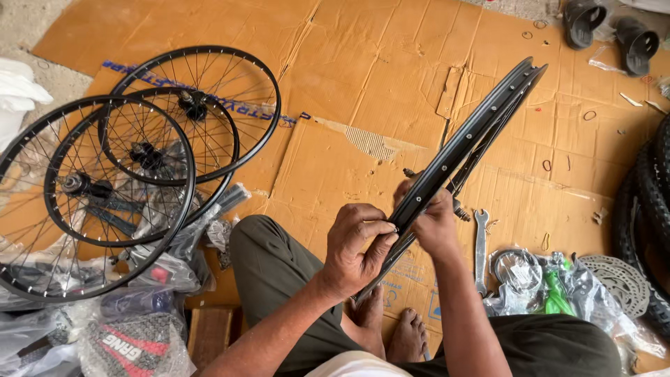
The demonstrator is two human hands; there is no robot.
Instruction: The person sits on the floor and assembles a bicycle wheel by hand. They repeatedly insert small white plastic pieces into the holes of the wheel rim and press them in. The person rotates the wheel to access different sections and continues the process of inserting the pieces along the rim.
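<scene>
Bare feet (391, 328) and knees in olive trousers (272, 265) frame the near edge, where a seated person works on flattened cardboard (377, 77). Just beyond them, the left hand (356, 248) closes its fingers on the near rim edge of a black wheel (464, 143), thumb and fingertips pinched against the metal. Beside it the right hand (434, 223) wraps around the same rim from the other side, gripping it firmly. Held between both hands, the wheel stands edge-on above the lap and slants away to the far right, its inner channel and spoke holes facing the camera.

Right of the hands, a spanner (481, 241) lies on the cardboard, near clear plastic bags (551, 286) holding green parts and a brake disc (621, 279). Tyres (652, 202) curve along the right edge. Two black sandals (611, 31) rest at the far right. At left, four spoked wheels (125, 174) lie stacked and overlapping, with more bagged parts (132, 342) near them.
</scene>
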